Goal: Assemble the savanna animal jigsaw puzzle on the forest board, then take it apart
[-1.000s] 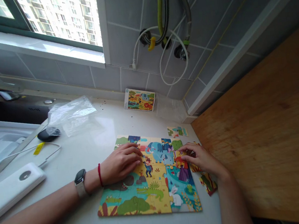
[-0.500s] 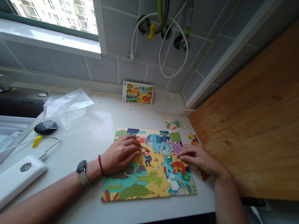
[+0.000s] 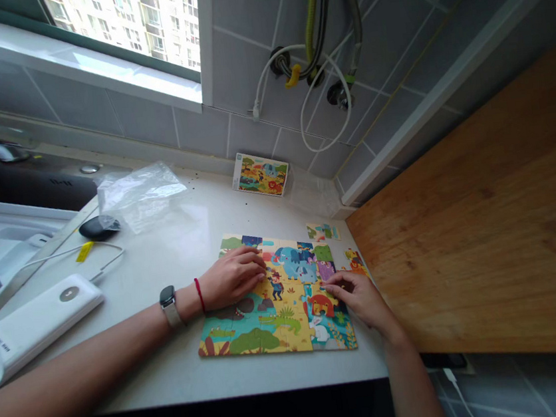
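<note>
A jigsaw puzzle (image 3: 257,338) with animals on it lies largely joined on the white counter. My left hand (image 3: 235,277), with a watch and red cord on its wrist, lies palm down on the puzzle's upper left part. Its fingers are loosely stretched and hide the picture beneath. On the right side, my right hand (image 3: 356,297) pinches the edge of a puzzle piece (image 3: 320,303) showing a red-orange animal. That piece lies on or against the pieces around it; its exact seating I cannot tell. Below it is a white rabbit piece (image 3: 318,330).
Loose puzzle pieces (image 3: 323,231) lie beyond the puzzle, with more lion-coloured pieces (image 3: 356,262) by the wooden board (image 3: 471,233). A picture card (image 3: 260,174) leans at the wall. Left are a plastic bag (image 3: 141,196), a black mouse-like object (image 3: 97,228) and a white power bank (image 3: 35,330).
My right hand has shifted slightly left with the red-orange animal piece, which now sits closer to the yellow part of the puzzle. My left hand stays on the puzzle. The view has tilted.
</note>
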The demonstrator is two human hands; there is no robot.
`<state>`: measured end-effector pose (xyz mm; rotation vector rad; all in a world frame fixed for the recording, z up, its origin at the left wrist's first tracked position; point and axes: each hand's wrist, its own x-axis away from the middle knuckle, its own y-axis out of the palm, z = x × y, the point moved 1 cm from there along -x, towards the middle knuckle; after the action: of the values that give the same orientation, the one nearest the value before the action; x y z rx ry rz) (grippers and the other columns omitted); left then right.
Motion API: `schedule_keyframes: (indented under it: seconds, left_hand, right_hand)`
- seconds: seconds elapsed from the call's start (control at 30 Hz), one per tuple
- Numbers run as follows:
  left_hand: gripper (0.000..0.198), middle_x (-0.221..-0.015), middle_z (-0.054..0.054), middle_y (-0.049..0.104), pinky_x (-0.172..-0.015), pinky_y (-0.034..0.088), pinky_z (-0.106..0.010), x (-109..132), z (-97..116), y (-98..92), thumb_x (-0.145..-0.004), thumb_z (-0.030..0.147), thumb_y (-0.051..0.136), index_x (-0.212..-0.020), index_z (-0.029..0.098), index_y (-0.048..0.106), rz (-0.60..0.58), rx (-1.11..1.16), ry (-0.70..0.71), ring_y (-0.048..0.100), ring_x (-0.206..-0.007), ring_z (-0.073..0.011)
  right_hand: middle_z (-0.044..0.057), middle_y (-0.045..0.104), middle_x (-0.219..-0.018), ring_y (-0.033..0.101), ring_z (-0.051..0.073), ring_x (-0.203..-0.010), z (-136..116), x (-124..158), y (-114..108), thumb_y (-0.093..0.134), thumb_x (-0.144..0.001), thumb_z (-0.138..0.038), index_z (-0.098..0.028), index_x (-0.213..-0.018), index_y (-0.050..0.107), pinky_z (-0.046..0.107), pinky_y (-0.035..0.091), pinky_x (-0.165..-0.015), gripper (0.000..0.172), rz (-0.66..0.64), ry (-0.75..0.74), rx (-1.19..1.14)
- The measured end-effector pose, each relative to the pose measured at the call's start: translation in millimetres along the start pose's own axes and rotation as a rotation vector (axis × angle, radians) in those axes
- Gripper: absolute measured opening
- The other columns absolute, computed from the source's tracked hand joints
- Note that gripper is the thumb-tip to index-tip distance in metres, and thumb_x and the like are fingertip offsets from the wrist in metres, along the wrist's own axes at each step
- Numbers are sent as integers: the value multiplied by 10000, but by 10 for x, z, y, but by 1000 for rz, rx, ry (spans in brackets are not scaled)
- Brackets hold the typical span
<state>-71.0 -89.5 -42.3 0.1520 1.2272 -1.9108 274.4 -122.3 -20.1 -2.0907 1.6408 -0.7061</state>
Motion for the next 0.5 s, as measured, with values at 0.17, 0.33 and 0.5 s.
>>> schedule_keyframes:
  seconds: [0.17,0.33,0.5]
  left_hand:
    - [261,-1074,-76,746,-1035,536,-448,1,-8,3,-1080,266,497,-1007,200,738,-5,-6,-1,628,-1130,-245]
    - [276,-1053,-84,745,-1030,530,-435,0,-10,14,-1084,272,484,-995,195,734,20,-19,8,640,-1075,-234]
    - [277,-1024,-94,734,-998,536,-413,-2,-2,17,-1084,276,482,-992,188,728,51,-26,22,642,-1052,-236]
  right_hand:
    - [65,744,-871,678,226,-779,-75,-46,48,730,-879,-533,-208,-847,751,357,559,-721,327,38,-52,143]
    - [110,681,-1189,658,288,-1132,-188,171,151,676,-960,-428,-249,-991,800,457,539,-1020,220,193,-207,333]
    - [124,617,-1405,562,339,-1320,-171,405,381,648,-993,-356,-313,-1210,801,564,481,-1130,269,116,-299,500]
